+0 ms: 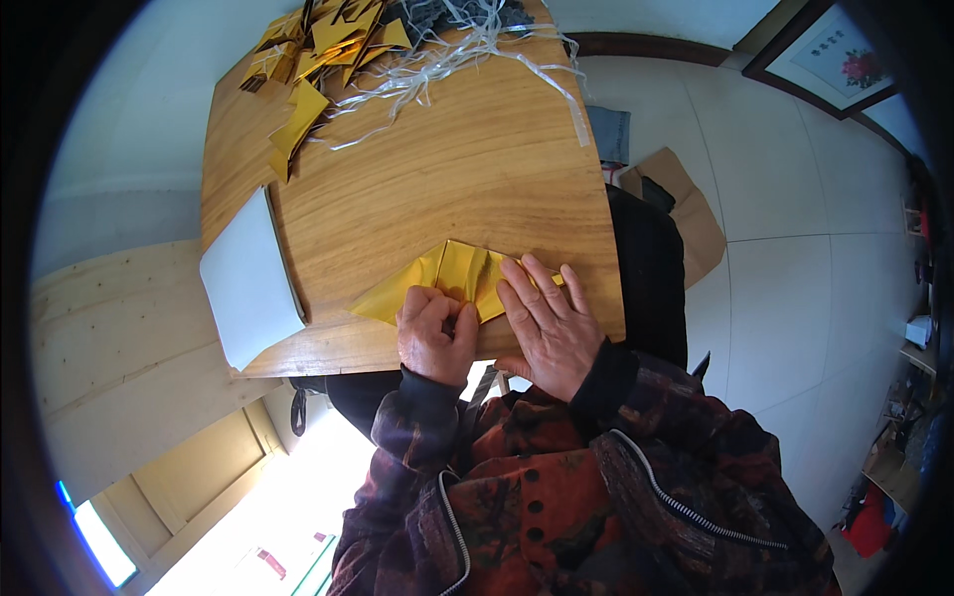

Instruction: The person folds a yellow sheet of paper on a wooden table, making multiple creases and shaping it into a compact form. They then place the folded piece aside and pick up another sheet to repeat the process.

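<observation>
Gold paper (483,281), shiny and creased.

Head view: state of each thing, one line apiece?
Left hand: curled against the gold sheet
Right hand: open, laid on the gold sheet
Gold sheet: creased, partly folded
Gold folded pieces: heaped
White strips: loose, tangled
White stack: lying flat
Jacket: unzipped

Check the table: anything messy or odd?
Yes: the whitish plastic strips at the table's far end lie in a loose tangle, some straggling to its right edge, beside a jumbled heap of gold paper pieces. No spill or damage visible.
</observation>
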{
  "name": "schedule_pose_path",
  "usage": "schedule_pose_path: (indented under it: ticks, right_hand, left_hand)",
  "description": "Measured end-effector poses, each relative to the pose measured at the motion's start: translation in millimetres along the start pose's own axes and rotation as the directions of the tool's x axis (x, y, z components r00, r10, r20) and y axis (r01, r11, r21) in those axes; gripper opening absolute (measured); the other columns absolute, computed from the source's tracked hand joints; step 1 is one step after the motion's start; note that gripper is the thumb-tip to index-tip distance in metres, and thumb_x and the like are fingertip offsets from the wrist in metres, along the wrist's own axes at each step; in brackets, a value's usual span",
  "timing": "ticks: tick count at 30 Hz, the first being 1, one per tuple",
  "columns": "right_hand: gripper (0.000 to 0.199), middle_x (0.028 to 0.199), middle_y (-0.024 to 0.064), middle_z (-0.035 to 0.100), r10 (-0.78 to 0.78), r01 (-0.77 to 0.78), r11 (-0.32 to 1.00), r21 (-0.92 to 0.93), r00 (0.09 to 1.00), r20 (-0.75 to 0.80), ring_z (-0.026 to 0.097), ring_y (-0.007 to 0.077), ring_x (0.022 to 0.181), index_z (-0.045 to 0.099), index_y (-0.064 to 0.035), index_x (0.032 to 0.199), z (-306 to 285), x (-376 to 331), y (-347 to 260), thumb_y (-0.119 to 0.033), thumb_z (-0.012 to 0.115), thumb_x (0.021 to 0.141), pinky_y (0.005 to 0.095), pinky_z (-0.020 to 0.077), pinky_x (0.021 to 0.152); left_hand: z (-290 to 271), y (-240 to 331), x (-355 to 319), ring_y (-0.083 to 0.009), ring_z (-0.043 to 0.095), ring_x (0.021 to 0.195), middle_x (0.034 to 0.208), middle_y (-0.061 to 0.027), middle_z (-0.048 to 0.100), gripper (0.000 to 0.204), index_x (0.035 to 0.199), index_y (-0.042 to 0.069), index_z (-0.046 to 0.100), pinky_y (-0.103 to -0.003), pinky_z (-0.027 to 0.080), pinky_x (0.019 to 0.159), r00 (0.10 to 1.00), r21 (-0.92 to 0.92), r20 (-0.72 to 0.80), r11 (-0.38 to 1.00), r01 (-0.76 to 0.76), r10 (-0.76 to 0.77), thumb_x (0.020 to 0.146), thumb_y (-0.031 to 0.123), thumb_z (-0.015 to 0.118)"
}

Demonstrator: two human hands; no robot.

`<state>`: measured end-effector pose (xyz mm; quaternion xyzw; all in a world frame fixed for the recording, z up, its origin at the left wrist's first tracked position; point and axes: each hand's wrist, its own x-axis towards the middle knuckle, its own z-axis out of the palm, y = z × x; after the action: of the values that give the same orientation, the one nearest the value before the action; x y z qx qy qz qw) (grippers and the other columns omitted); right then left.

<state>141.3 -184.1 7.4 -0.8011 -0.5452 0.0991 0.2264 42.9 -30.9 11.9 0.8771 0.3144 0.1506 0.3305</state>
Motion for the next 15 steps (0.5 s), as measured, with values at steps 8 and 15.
schedule_pose_path:
  ticks: [8,15]
  right_hand:
    - [0.087,0.155,0.0158,0.025,0.003,-0.002,0.997,-0.081,1.0,0.01,0.017,0.0319,0.145,0.041,-0.0105,0.142,2,1,-4,-0.054,0.071,0.073,0.0526,0.009,0.116]
    - [0.079,0.155,0.0177,0.021,-0.035,0.031,0.98,-0.194,0.999,-0.017,0.012,0.0341,0.145,0.045,-0.0296,0.141,9,1,-5,-0.055,0.072,0.072,0.0543,0.0083,0.115]
  left_hand:
    - [1,-1,0,-0.0293,0.053,0.073,0.083,-0.0096,0.054,0.013,0.079,0.006,0.059,-0.04,0.043,0.066,1.0,-0.007,-0.012,1.0,0.005,-0.006,0.073,0.006,0.071]
    - [2,-11,0,-0.0207,0.055,0.065,0.087,-0.0112,0.051,0.012,0.085,0.0,0.056,-0.03,0.046,0.058,0.979,-0.068,-0.058,0.977,-0.201,0.197,0.079,-0.006,0.063]
